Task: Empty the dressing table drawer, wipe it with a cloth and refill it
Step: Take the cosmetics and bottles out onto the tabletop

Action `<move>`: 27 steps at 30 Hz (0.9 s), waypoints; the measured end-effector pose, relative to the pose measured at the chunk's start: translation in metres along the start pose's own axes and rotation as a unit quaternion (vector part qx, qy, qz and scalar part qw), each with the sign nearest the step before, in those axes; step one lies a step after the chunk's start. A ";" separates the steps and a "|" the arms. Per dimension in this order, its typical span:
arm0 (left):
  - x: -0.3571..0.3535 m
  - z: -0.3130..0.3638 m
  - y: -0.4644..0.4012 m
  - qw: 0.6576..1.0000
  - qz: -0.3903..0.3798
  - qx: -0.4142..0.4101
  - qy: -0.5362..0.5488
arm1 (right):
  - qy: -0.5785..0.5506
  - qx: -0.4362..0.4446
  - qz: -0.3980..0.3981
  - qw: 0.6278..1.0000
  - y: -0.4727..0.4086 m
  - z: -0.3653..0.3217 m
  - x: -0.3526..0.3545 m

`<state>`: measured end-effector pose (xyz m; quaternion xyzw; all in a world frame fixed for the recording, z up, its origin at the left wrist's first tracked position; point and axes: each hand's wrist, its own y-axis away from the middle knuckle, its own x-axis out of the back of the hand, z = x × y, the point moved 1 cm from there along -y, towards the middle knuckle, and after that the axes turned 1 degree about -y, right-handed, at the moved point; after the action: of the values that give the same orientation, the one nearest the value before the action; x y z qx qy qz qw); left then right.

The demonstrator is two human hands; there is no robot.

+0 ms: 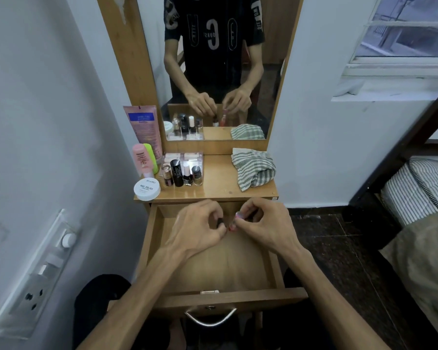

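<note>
The wooden drawer (152, 238) of the dressing table is pulled out, and its visible floor is bare. Both my hands hover over its back part. My left hand (200, 226) pinches a small dark-capped bottle (220, 222). My right hand (261, 223) pinches a small pinkish-red bottle (235, 221); the two bottles are close together. A grey-and-white striped cloth (254, 170) lies bunched on the right of the tabletop. Several cosmetics stand on the left of the tabletop: a white nail polish remover jar (147, 189), a black tube (177, 173), small nail polish bottles (196, 176) and a pink bottle (141, 159).
A mirror (218, 66) rises behind the tabletop. A pink tube (145, 127) leans at its left. A white wall with a switch panel (39, 271) is close on the left. A bed (420, 188) and dark floor lie to the right. The drawer handle (210, 318) faces me.
</note>
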<state>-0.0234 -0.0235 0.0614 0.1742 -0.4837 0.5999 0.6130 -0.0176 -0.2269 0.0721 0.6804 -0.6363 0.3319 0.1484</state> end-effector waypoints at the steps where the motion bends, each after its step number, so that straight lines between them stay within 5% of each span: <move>1: 0.011 -0.004 -0.003 1.000 0.014 -0.002 0.001 | -0.013 0.010 -0.004 1.000 -0.006 -0.007 -0.002; 11: 0.100 -0.066 -0.031 0.993 0.065 0.026 -0.097 | 0.008 0.076 0.024 0.997 -0.076 -0.075 -0.052; 27: 0.103 -0.089 -0.054 0.986 0.049 0.049 -0.150 | 0.073 0.118 -0.003 0.990 -0.107 -0.110 -0.090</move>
<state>0.0398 0.0936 0.1214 0.2685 -0.5482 0.6192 0.4940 0.0595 -0.0733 0.1191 0.6689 -0.5785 0.4525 0.1141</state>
